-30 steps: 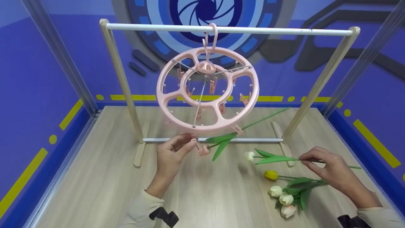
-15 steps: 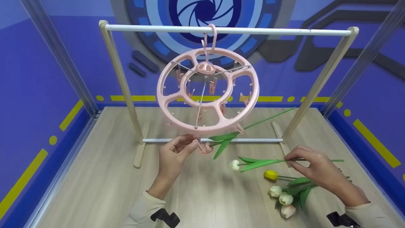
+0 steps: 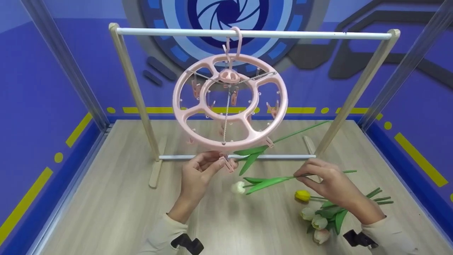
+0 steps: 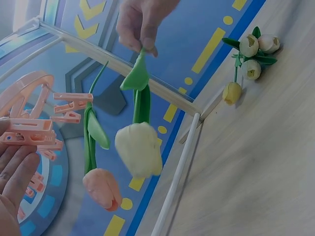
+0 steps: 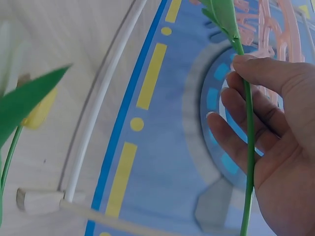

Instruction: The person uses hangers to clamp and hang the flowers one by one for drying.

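Note:
My left hand [image 3: 196, 175] pinches a pink clothespin [image 3: 227, 165] below the front rim of a round pink clip hanger [image 3: 262, 135]. In the left wrist view, this clothespin [image 4: 30, 132] lies between thumb and fingers. My right hand [image 3: 329, 179] holds a white tulip [image 3: 239, 187] by its green stem, the bloom pointing left toward the left hand. The right wrist view shows the stem [image 5: 249, 123] running between thumb and fingers. A pink tulip [image 4: 102, 189] hangs beside the clothespin, its stem at another clip [image 4: 74, 101] of the hanger.
The hanger hooks over the white top rail [image 3: 304, 34] of a wooden-legged stand [image 3: 132, 85]. A yellow tulip [image 3: 302, 195] and several pale tulips [image 3: 319, 222] lie at the table's right front. Other clothespins [image 3: 234, 96] dangle under the hanger. Blue panels [image 3: 35, 106] enclose the table.
My right hand has carried the white tulip leftward, bringing its bloom near the left hand. The left hand, still pinching the clothespin, has shifted slightly right, and the hanger has turned a little.

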`<state>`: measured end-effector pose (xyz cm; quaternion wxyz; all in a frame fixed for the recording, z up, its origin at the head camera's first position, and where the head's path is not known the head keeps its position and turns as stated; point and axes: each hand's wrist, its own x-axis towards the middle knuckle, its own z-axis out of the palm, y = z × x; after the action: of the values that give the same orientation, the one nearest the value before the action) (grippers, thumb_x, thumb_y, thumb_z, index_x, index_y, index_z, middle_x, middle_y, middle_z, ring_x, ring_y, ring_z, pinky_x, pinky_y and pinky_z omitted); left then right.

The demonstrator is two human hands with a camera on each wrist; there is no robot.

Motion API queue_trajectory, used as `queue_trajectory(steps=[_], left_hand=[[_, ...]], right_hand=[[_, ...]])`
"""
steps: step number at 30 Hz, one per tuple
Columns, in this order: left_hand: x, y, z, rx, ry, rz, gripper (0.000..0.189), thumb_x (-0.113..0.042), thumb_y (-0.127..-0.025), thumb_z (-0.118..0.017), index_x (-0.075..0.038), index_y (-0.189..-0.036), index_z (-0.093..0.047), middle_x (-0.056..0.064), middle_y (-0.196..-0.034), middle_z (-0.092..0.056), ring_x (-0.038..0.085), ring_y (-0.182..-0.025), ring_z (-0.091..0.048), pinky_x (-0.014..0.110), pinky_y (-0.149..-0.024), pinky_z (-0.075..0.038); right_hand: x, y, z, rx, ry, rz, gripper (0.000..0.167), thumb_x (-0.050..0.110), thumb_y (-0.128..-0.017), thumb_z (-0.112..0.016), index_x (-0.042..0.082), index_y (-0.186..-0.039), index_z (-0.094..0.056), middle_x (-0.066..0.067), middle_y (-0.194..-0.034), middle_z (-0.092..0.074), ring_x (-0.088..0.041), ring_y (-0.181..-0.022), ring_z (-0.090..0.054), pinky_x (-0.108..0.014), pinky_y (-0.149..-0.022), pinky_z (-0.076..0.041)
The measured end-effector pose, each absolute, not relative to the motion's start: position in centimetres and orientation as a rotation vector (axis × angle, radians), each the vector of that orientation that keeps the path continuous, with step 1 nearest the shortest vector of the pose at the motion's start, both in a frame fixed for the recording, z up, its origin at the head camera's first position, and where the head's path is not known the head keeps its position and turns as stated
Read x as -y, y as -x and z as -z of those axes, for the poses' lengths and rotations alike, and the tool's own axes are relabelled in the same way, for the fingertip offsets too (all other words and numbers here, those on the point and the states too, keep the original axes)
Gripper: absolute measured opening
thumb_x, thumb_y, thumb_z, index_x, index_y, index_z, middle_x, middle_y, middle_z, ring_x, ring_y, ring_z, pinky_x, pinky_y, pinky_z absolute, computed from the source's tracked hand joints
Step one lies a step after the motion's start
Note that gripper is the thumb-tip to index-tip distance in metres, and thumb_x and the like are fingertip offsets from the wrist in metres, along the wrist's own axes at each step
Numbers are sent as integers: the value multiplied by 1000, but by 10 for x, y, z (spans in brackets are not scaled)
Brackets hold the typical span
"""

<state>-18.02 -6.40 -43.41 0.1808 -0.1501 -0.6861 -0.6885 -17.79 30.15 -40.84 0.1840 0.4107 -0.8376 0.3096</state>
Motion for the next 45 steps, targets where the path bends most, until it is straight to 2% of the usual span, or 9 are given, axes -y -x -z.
queue_trajectory(steps=[4, 8, 19, 29, 37, 45], left_hand=[[62, 180, 434, 1942, 422, 1978, 24, -7, -94, -82, 3, -115, -74, 10, -109, -78, 23, -100, -75, 34, -88, -63], [60, 179, 433, 1963, 431, 1992, 24, -8, -95, -81, 2, -116, -74, 9, -109, -78, 23, -101, -75, 33, -88, -63], [53, 177, 428, 1981, 450, 2001, 24, -10, -95, -82, 0, -115, -75, 6, -109, -78, 22, -101, -74, 35, -91, -62], [48, 175, 427, 1969, 520, 2021, 24, -11, -95, -81, -2, -116, -74, 5, -108, -77, 24, -102, -75, 37, -91, -62], [43, 176, 424, 1973, 537, 1999, 24, -11, -94, -83, -2, -114, -75, 4, -106, -77, 22, -98, -76, 36, -89, -63], [39, 177, 423, 1961, 568, 1991, 25, -10, -92, -85, -1, -113, -74, 4, -105, -77, 23, -96, -76, 38, -87, -64]], right_hand=[[-289, 182, 410, 2342, -1201, -885, 37, -17, -80, -84, 11, -103, -77, 2, -101, -73, -18, -86, -73, -11, -91, -53], [-277, 186, 411, 2330, -1243, -927, 35, -18, -81, -82, 8, -104, -75, 0, -102, -72, -20, -86, -75, -15, -84, -58], [-253, 189, 404, 2370, -1247, -914, 30, -12, -86, -83, 11, -104, -75, 3, -102, -72, -22, -89, -76, -22, -82, -61], [-233, 193, 399, 2247, -1322, -852, 32, -11, -81, -87, 12, -102, -79, 4, -100, -73, -17, -91, -70, -14, -87, -53], [-222, 194, 395, 2299, -1306, -838, 30, -9, -83, -86, 8, -105, -77, 2, -105, -74, -17, -97, -72, -30, -85, -62], [-216, 195, 392, 2339, -1318, -898, 35, -13, -83, -85, 7, -109, -75, -2, -109, -74, -18, -96, -75, -30, -83, -64]])
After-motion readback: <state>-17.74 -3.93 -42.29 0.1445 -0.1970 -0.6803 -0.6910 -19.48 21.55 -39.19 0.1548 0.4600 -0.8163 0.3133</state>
